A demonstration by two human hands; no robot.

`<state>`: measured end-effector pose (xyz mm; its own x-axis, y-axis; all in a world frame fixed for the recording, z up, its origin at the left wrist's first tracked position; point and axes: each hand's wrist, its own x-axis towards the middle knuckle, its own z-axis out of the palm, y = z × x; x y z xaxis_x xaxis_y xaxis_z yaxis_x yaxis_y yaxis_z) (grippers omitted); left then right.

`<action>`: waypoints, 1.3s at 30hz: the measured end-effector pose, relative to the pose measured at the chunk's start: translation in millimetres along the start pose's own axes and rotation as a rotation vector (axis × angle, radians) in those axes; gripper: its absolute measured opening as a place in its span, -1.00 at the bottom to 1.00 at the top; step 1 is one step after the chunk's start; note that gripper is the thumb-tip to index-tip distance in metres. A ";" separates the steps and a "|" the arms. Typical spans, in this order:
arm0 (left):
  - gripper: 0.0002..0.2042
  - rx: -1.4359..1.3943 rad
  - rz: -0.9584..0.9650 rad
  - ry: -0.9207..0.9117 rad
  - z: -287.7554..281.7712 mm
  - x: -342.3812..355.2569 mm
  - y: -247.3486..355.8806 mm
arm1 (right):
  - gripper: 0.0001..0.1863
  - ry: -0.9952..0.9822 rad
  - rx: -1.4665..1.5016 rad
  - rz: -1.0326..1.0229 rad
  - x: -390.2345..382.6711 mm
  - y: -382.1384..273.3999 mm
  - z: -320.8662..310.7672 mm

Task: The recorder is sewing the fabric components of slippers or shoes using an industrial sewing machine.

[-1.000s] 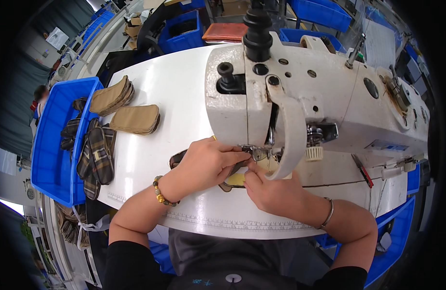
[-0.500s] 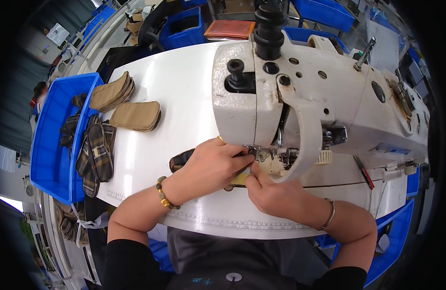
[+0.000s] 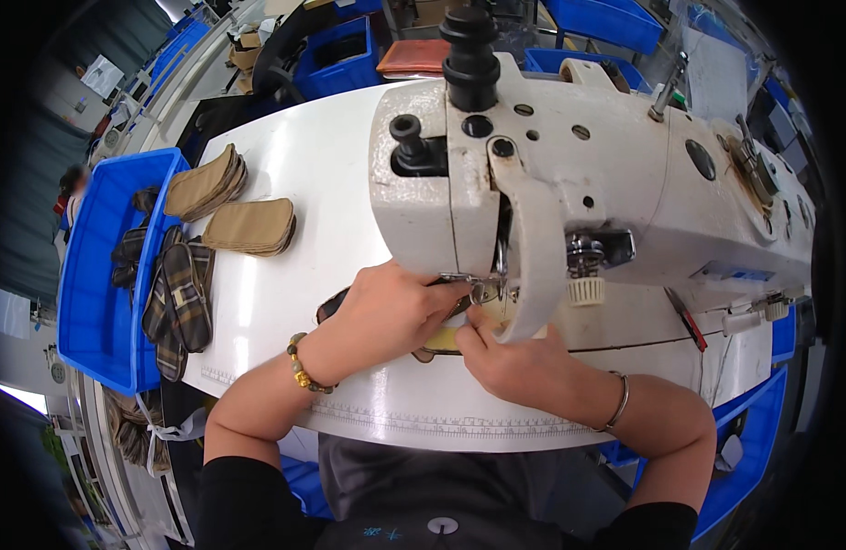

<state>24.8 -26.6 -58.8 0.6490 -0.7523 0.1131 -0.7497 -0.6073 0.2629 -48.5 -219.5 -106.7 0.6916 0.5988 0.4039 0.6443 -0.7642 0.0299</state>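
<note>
A white industrial sewing machine [image 3: 615, 174] stands over the table, its presser foot [image 3: 478, 289] low by my fingertips. Beneath my left hand [image 3: 381, 312] lies a dark, sole-shaped fabric piece [image 3: 329, 305] with a tan edge. The fingers of that hand are bent together and grip the piece just left of the foot. My right hand [image 3: 519, 365] pinches its near edge in front of the foot, beside a yellow patch [image 3: 444, 340]. Both hands hide most of the piece, and the needle point cannot be made out.
Two stacks of tan sole-shaped pieces [image 3: 248, 226] lie at the table's left. Plaid pieces [image 3: 186, 293] hang over the edge of a blue bin [image 3: 94, 302]. Red-handled thread snips [image 3: 687, 323] lie right of the needle area. A printed ruler [image 3: 423, 423] runs along the near edge.
The view has shifted a little, so the machine head appears farther left. Both hands keep their grip on the fabric piece beside the foot, with little other visible movement.
</note>
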 end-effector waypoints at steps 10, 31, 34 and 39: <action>-0.80 0.056 0.106 0.135 -0.8 -0.3 -3.7 | -0.92 0.039 0.025 0.008 0.7 0.1 1.0; -0.77 0.029 -0.027 0.005 -4.4 -1.0 2.9 | -0.81 0.099 0.021 0.024 1.1 9.5 7.9; -0.80 0.007 -0.007 0.069 -0.7 0.0 -1.6 | -0.78 0.118 0.102 0.043 -0.2 10.6 13.3; -0.81 -0.004 -0.020 0.092 1.8 -0.1 -3.5 | -0.76 0.139 0.156 0.072 1.6 10.8 20.0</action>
<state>27.1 -24.8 -61.5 0.6731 -0.7132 0.1957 -0.7362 -0.6208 0.2695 -33.9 -222.0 -124.0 0.6930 0.4970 0.5222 0.6450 -0.7511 -0.1410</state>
